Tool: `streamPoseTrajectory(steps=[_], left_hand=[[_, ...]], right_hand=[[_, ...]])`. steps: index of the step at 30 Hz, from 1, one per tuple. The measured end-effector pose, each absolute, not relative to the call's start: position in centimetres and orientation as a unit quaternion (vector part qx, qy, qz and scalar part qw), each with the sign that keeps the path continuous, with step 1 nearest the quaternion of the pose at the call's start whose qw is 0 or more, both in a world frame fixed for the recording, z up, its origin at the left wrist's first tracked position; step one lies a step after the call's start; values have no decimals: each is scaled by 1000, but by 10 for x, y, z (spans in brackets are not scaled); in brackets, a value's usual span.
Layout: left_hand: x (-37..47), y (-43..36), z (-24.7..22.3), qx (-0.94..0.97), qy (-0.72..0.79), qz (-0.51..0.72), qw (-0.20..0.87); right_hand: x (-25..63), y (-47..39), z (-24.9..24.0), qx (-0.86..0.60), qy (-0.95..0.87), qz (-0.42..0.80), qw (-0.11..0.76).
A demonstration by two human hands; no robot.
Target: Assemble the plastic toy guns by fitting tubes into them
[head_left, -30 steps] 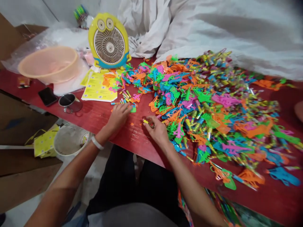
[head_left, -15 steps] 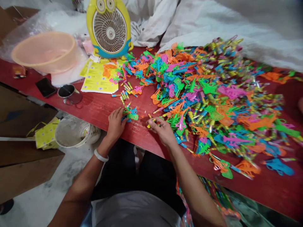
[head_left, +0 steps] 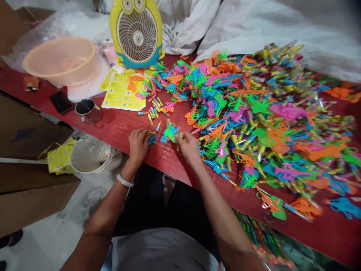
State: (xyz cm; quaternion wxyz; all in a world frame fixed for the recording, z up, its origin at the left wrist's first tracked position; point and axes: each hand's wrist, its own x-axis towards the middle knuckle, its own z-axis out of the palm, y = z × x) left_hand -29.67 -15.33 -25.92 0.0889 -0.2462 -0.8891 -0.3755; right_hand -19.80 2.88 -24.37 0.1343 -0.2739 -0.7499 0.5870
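My left hand [head_left: 138, 146] rests at the table's near edge, fingers curled and pressed together against a small blue plastic toy piece [head_left: 152, 139]. A bit of green and orange shows at its fingertips. Across a short gap, my right hand [head_left: 188, 147] pinches at a green plastic toy piece [head_left: 169, 131] with blue parts beneath it. Its thumb and forefinger partly hide the end they grip. Beyond my left hand lie several short yellow-and-blue striped tubes [head_left: 153, 111]. Close to my right hand begins a large heap of bright plastic toy pieces [head_left: 222, 101].
A yellow fan [head_left: 138, 37] stands at the back, with printed yellow sheets [head_left: 123, 90] before it. Leftward are a peach basin [head_left: 60, 62], a metal mug [head_left: 89, 110] and a black phone [head_left: 61, 102]. A white bucket [head_left: 90, 154] sits below the table edge.
My right hand has moved left, from a yellow tube to the green piece. The green and blue cluster beside my left hand now lies apart in two groups. The view has shifted slightly.
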Motion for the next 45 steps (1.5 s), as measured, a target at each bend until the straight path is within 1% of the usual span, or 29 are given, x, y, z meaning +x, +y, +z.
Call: streamPoseTrajectory(steps=[3, 5, 8, 10, 12, 15, 17, 19, 21, 23, 25, 30, 32, 36, 41, 45], left_hand=[[-289, -151, -252, -223, -879, -410, 97], [-276, -144, -243, -207, -852, -476, 70], [-253, -135, -226, -175, -761, -621, -72], [-243, -131, -217, -139, -691, -691, -162], [-237, -131, -212, -94, -647, -728, -205], [-232, -134, -208, -52, -602, -755, -256], [-226, -135, -208, -57, -569, -768, -288], [-220, -133, -208, -47, -551, -785, -280], [-215, -131, -208, -8, -546, -801, -245], [-212, -130, -209, 29, -545, -805, -232], [-209, -129, -208, 46, -544, -801, -245], [-200, -128, -206, 55, -540, -787, -294], [-195, -127, -205, 54, -538, -785, -302], [-192, -126, -207, 52, -526, -791, -307], [-194, -126, -208, 49, -533, -789, -301], [-193, -124, -208, 46, -521, -797, -301]], right_hand=[[-184, 33, -232, -279, -716, 625, 135], [-180, 31, -224, -257, -707, 645, 135], [-179, 22, -217, -202, -714, 663, 100], [-179, 17, -216, -172, -733, 654, 79], [-177, 15, -218, -153, -768, 610, 120], [-169, 11, -223, -106, -835, 483, 240], [-162, 8, -225, -46, -871, 412, 265], [-153, 3, -225, 15, -883, 403, 241], [-144, 1, -222, 19, -866, 447, 224], [-137, 3, -216, -42, -835, 494, 240], [-133, 10, -211, -118, -802, 529, 250], [-135, 17, -210, -209, -643, 715, 175], [-136, 12, -214, -224, -592, 757, 165], [-129, 1, -221, -231, -567, 774, 162], [-122, 2, -219, -225, -592, 764, 124], [-124, 5, -220, -229, -580, 768, 145]])
